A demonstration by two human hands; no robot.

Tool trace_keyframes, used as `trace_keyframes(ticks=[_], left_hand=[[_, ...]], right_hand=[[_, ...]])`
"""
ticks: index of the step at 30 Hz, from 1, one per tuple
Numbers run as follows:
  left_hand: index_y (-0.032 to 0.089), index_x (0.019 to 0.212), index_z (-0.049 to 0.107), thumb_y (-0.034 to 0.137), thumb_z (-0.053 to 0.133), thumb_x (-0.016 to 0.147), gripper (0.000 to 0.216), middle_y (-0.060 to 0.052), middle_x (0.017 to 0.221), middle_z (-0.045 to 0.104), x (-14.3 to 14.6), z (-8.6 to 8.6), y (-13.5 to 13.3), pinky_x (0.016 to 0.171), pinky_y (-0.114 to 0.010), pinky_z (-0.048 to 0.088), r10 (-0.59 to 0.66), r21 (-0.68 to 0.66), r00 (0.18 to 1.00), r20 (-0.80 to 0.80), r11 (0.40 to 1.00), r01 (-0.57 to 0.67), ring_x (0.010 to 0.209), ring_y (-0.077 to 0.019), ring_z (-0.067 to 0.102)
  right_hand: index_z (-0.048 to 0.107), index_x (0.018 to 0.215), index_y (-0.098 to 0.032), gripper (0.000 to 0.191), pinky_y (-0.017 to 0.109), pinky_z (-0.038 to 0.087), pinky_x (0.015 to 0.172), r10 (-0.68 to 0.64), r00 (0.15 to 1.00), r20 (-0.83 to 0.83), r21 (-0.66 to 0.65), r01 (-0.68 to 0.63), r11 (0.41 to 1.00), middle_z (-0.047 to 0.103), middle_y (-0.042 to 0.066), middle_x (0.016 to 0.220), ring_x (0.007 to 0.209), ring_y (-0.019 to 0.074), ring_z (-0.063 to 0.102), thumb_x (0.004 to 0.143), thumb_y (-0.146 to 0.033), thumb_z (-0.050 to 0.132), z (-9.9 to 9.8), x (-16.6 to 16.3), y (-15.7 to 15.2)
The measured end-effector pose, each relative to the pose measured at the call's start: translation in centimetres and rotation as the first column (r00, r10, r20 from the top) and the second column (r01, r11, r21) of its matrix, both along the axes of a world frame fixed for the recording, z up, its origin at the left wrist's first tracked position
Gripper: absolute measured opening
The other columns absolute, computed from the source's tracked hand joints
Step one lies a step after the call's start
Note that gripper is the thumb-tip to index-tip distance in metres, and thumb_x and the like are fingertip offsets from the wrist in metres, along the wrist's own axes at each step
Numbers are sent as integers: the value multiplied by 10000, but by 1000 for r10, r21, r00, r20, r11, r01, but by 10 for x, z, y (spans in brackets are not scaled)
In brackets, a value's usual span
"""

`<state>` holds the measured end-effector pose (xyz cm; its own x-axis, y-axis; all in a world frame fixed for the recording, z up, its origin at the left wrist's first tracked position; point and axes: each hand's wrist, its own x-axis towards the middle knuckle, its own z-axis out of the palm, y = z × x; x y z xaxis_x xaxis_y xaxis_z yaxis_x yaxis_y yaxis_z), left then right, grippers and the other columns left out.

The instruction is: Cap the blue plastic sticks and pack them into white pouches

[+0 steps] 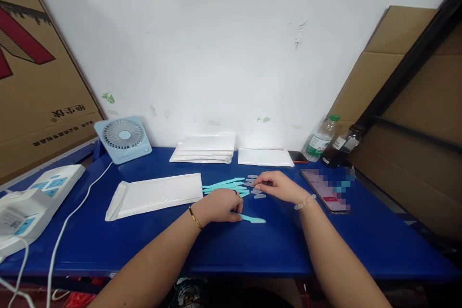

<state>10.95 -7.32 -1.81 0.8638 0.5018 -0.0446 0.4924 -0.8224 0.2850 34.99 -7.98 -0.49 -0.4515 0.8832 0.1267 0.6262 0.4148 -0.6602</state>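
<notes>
My left hand (222, 206) is closed on a turquoise eyebrow razor (254, 220), whose blade end points right, just above the blue table. Beyond this hand lies a loose pile of turquoise eyebrow razors (225, 184), partly hidden by it. Several clear plastic blade caps (260, 196) are scattered to the right of the pile. Among them, my right hand (279, 186) has its thumb and forefinger pinched at a clear cap (249, 184). A white padded envelope (159, 196) lies flat left of the razors, its right edge against their handles.
White envelopes (204, 148) are stacked by the wall, with another white packet (265, 157) beside them. A blue fan (124, 138) and a power strip (54, 187) are on the left. On the right stand a water bottle (321, 139), a dark bottle (342, 147) and a phone (321, 190).
</notes>
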Motion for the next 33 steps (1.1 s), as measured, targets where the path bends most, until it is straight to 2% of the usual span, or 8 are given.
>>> trace_keyframes(ticks=[4,7,12,18,22,24,28,33], left_hand=[[210,772,623,273,591,771,71,0,767,638,4,-1,-2,590,-246,366,25,61,1000,-7,998,-25,703,-154,572],[202,837,595,250,491,840,114,-10,763,635,2,7,-1,599,-243,367,116,55,990,76,991,-120,693,-151,572],[190,828,522,256,381,898,171,3,667,603,-5,19,4,565,-230,354,232,-119,952,198,970,-212,600,-131,549],[194,847,525,317,391,904,191,13,672,596,-12,12,16,553,-230,349,321,-217,905,280,939,-267,581,-124,536],[199,884,585,412,333,928,333,7,716,605,-14,10,23,597,-233,372,393,-227,835,384,917,-327,644,-133,539],[196,862,626,439,307,933,407,-4,747,615,-13,10,25,641,-239,390,394,-223,822,412,918,-328,692,-140,549],[195,857,645,430,415,892,331,-12,804,624,-13,9,27,682,-240,401,405,-175,800,442,914,-366,769,-152,556],[191,832,629,425,423,881,316,16,690,587,-14,8,28,601,-221,385,463,-205,779,422,886,-416,666,-130,522]], right_hand=[[712,905,-171,277,256,441,650,22,1000,-9,-25,-23,999,690,58,853,720,159,594,845,-391,555,3,0,-1],[705,897,-159,323,252,437,634,30,999,-37,-56,-32,998,683,52,819,701,155,582,871,-417,511,5,-2,-3],[695,834,-148,349,238,415,589,41,998,-53,-36,-43,998,643,31,721,640,137,546,863,-450,522,4,-5,-3],[703,787,-147,347,244,440,569,-45,986,-162,16,48,999,656,51,741,597,128,552,862,-433,522,4,7,1],[717,967,-173,306,273,495,609,-148,946,-288,-17,149,989,694,59,811,613,139,598,829,-405,575,2,13,4],[718,981,-178,304,291,514,643,-167,920,-355,-28,168,985,702,59,808,652,157,631,789,-395,627,-1,11,6],[712,951,-169,322,324,541,704,-199,854,-480,-80,183,980,718,62,787,722,189,679,721,-394,700,-6,7,8],[684,924,-150,346,342,558,713,-228,798,-558,-99,209,973,719,64,733,729,204,695,691,-400,732,-8,4,8]])
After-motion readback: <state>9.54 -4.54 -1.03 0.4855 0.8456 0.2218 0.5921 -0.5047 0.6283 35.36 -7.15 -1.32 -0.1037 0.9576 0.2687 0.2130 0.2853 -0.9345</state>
